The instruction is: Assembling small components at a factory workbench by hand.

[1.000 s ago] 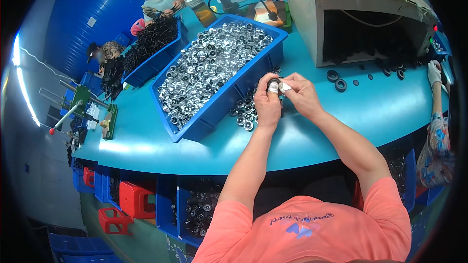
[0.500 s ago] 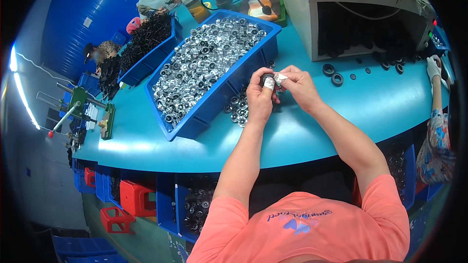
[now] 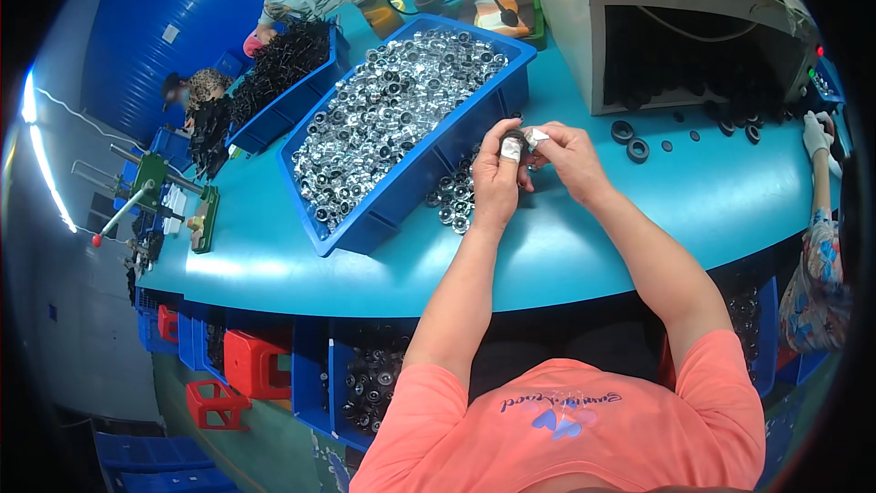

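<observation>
My left hand is closed on a small dark round part, which looks like a black rubber ring. White tape wraps its thumb. Right beside it, my right hand is pinched, with white tape at the fingertips; what it grips is hidden. Left of my hands, a loose heap of small shiny silver wheel-like parts lies on the table. Behind that heap, a long blue bin is full of the same silver parts. Several black rubber rings lie to the right of my hands.
The teal table curves around me. A white box-like housing with dark parts inside stands at back right. A green hand press stands at left, near another bin of black parts. A co-worker's gloved hand is at far right.
The view has shifted slightly. My hands stay together around the dark part, which now shows more edge-on. The co-worker at the back has leaned and moved an arm toward the jar.
</observation>
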Action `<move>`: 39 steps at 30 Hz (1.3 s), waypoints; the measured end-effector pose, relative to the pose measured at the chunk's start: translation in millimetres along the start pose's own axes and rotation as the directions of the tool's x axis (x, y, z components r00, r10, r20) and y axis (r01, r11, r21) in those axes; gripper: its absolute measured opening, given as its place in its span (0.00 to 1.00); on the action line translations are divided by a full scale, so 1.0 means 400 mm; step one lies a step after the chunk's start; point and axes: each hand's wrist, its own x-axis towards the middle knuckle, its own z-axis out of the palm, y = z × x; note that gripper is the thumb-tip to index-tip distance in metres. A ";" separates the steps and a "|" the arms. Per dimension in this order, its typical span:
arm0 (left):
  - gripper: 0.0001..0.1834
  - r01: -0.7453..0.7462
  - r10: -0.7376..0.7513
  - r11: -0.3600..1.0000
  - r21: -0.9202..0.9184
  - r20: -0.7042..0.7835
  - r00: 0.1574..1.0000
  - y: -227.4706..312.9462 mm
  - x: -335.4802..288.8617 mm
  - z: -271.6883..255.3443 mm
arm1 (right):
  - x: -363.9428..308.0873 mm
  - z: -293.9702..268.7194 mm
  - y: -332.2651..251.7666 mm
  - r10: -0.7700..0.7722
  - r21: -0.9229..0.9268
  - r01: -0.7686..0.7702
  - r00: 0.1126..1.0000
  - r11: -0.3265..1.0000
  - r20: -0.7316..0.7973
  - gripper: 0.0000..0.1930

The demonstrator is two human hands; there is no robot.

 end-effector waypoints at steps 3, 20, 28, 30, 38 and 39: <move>0.10 0.019 -0.019 1.000 0.012 0.001 1.000 -0.006 0.002 -0.010 | -0.004 -0.006 0.016 -0.052 -0.051 0.053 0.999 0.997 0.015 0.11; 0.29 -0.049 0.012 0.956 0.290 0.129 0.992 0.010 0.000 -0.009 | 0.008 -0.012 -0.008 0.121 0.093 -0.133 0.985 0.987 0.123 0.17; 0.28 -0.165 0.123 0.858 0.486 0.117 0.985 -0.021 -0.008 -0.004 | 0.002 -0.003 0.007 0.170 0.118 -0.182 0.980 0.976 0.107 0.14; 0.27 -0.186 0.151 0.812 0.552 0.109 0.982 -0.020 -0.013 0.003 | 0.001 0.000 0.009 0.150 0.071 -0.154 0.987 0.986 0.057 0.14; 0.23 -0.357 0.332 0.492 0.794 0.209 0.920 -0.017 -0.021 0.013 | 0.002 -0.009 0.025 0.202 0.211 -0.216 0.975 0.953 0.088 0.13; 0.22 -0.357 0.333 0.489 0.796 0.209 0.920 -0.014 -0.022 0.013 | 0.002 -0.010 0.021 0.202 0.221 -0.223 0.973 0.950 0.113 0.13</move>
